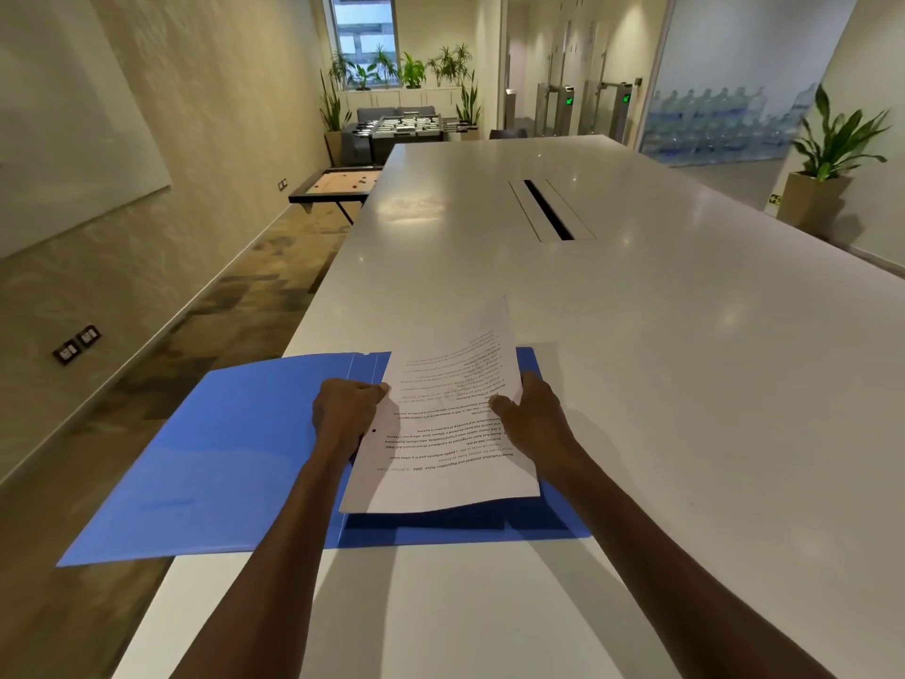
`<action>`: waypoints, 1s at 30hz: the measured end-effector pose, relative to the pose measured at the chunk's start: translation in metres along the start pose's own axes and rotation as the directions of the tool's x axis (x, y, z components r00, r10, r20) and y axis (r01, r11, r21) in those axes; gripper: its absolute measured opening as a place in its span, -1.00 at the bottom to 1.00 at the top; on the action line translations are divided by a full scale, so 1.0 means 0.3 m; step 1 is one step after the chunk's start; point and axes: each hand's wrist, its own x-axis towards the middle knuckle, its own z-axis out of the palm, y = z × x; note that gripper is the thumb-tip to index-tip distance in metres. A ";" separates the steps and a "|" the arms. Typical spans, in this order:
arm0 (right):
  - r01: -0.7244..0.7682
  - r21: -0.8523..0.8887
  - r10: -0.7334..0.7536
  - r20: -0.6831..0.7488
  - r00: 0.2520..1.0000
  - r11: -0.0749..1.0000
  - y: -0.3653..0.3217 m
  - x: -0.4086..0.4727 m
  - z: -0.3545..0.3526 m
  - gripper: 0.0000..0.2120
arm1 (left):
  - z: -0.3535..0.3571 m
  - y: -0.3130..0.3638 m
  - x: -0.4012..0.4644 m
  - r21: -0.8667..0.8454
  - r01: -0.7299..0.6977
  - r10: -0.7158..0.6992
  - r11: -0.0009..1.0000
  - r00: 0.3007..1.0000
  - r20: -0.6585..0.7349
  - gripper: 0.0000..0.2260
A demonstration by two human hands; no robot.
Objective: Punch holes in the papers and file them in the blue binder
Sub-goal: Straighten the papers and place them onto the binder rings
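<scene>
The blue binder (220, 458) lies open on the near left corner of the white table, its left cover hanging out over the table's edge. I hold a stack of printed papers (440, 472) above the binder's right half, tilted, with the text upside down to me. A punched hole shows as a black dot near the papers' left edge. My left hand (345, 416) grips that left edge. My right hand (531, 423) holds the right side, thumb on top of the sheet. No hole punch is in view.
The long white table (636, 384) stretches ahead, with a cable slot (548, 210) in its middle. Its left edge drops to a carpeted aisle. A carrom board (343, 181), a foosball table (406, 127) and potted plants stand at the far end.
</scene>
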 end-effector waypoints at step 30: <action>-0.017 -0.140 0.016 -0.006 1.000 0.990 0.029 -0.009 -0.007 -0.76 | -0.146 -0.013 -0.021 0.309 -0.084 -0.056 0.947 0.907 0.417 -0.82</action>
